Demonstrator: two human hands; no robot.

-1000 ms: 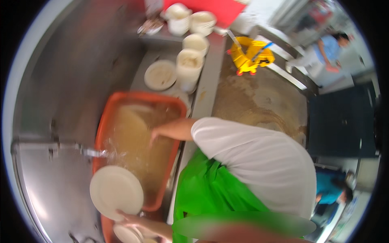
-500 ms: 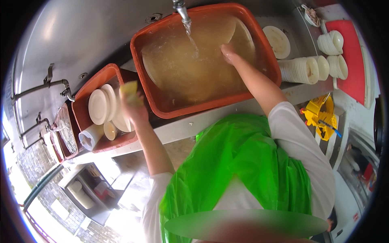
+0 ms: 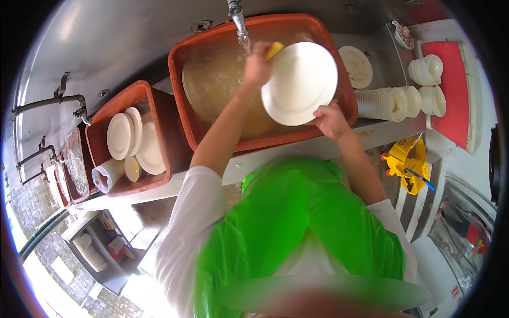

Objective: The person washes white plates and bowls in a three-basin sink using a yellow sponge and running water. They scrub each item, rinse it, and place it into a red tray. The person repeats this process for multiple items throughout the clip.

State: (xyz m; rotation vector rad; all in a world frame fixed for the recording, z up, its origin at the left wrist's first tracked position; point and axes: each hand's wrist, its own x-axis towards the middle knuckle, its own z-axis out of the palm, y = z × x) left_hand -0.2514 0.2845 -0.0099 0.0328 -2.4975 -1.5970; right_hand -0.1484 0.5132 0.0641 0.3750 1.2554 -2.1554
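In the right hand (image 3: pixel 332 121), clamped at its lower-right edge, a round white plate (image 3: pixel 299 85) is tilted over the orange basin (image 3: pixel 347 100), its face plain and pale. Up and left from this grip, the left hand (image 3: pixel 258 69) is closed on a yellow sponge (image 3: pixel 274 51), beside the plate's rim.

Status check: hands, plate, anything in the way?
Left hand gripping yellow sponge. Right hand holding white plate over orange tub. Nothing seen blocking; tap running nearby.

Round white plate (image 3: pixel 299 84) tilted above murky water (image 3: pixel 218 106), yellow sponge (image 3: pixel 274 51) beside its upper-left rim
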